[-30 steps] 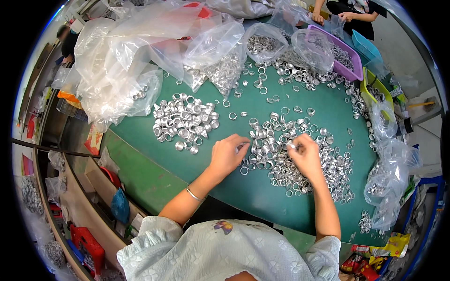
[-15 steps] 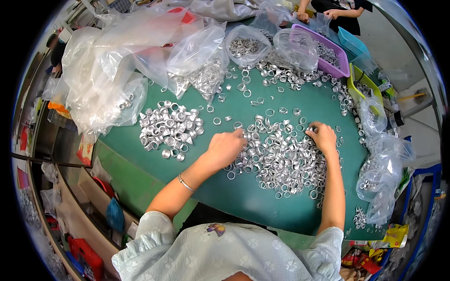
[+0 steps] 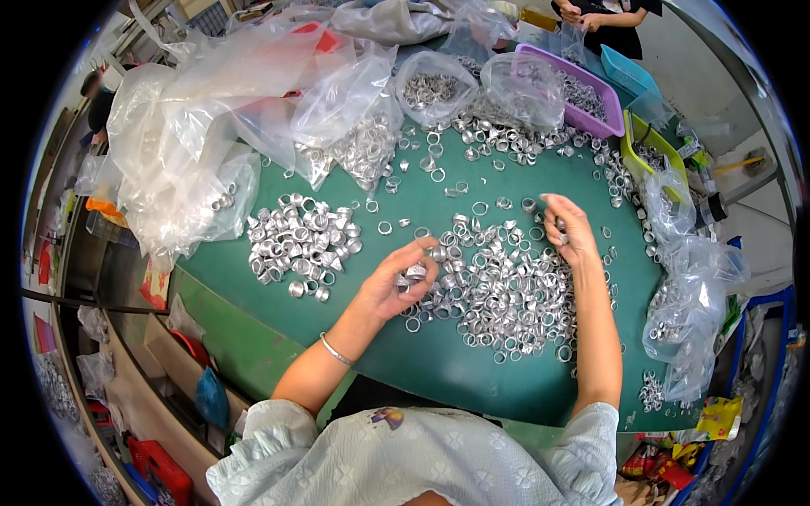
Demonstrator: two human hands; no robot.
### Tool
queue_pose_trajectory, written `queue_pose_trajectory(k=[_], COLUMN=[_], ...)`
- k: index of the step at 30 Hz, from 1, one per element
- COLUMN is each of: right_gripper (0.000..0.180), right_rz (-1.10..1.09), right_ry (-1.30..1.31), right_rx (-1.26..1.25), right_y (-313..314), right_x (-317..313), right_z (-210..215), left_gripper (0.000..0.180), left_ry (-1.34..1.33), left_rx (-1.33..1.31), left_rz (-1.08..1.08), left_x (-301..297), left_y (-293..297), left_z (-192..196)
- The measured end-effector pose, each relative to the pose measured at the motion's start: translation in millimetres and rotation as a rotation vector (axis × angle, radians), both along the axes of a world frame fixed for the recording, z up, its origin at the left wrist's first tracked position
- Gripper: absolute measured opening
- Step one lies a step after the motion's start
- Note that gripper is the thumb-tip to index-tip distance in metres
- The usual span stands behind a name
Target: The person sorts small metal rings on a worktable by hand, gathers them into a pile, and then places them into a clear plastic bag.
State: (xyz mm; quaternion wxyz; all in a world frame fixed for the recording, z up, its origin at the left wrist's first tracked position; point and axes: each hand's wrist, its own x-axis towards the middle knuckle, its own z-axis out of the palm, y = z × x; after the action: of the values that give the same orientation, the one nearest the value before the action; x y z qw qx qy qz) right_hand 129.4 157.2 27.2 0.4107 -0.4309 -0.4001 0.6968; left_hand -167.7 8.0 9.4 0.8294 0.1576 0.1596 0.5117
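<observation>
My left hand (image 3: 386, 285) is turned partly palm up at the left edge of a large heap of silver-coloured metal rings (image 3: 516, 297). Its fingers curl round a few rings (image 3: 413, 272). Over the heap's far right edge is my right hand (image 3: 575, 228), with thumb and forefinger raised and the other fingers bent round a small metal ring (image 3: 562, 228). To the left of both hands lies a smaller pile of wide-topped rings (image 3: 302, 240). Single rings lie scattered between the pile and the heap, and beyond them.
On the green table (image 3: 337, 325), clear bags of rings (image 3: 364, 152) line the far side. A purple basket (image 3: 620, 128) and a yellow-green basket (image 3: 629, 152) stand far right. Another person's hands (image 3: 582, 18) hold a bag beyond. Plastic bags (image 3: 688, 312) lie along the right edge.
My left hand has turned from palm down to partly palm up, with rings now showing in its fingers. My right hand has lifted slightly off the heap, its thumb and forefinger opening.
</observation>
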Motion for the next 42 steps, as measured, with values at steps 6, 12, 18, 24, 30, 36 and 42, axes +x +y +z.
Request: queue_pose_trajectory(k=[6,12,18,24,30,36,42], right_gripper=[0.022,0.020,0.024,0.025,0.020,0.016,0.016], right_rz=[0.020,-0.051,0.061,0.203,0.354,0.400,0.567], right_ry=[-1.410,-0.803,0.581,0.404,0.004,-0.817,-1.194], right_rx=[0.918,0.497,-0.276,-0.170,-0.072,0.708,0.802], right_y=[8.7,16.2,-5.7,-8.0,-23.7,-44.8,-68.2], right_x=[-24.7,-11.8,-31.1,-40.5,-58.1,-99.2,-116.5], right_z=[-19.7,-21.5,-1.1,8.2,12.2,18.6,13.6], left_gripper=[0.020,0.018,0.020,0.021,0.018,0.009,0.018], left_ry=[0.659,1.593,1.971,1.392,0.205,0.703,1.927], left_rx=[0.000,0.525,0.830,0.508,-0.137,-0.084,0.516], left_rz=[0.289,0.327,0.295,0.287,0.073,0.193,0.398], left_x=[4.7,-1.9,26.4,18.9,-10.8,-11.7,-1.8], left_y=[1.4,30.7,84.0,98.3,37.1,-14.8,-6.1], left_z=[10.7,12.9,4.0,-15.9,29.5,9.1,17.0])
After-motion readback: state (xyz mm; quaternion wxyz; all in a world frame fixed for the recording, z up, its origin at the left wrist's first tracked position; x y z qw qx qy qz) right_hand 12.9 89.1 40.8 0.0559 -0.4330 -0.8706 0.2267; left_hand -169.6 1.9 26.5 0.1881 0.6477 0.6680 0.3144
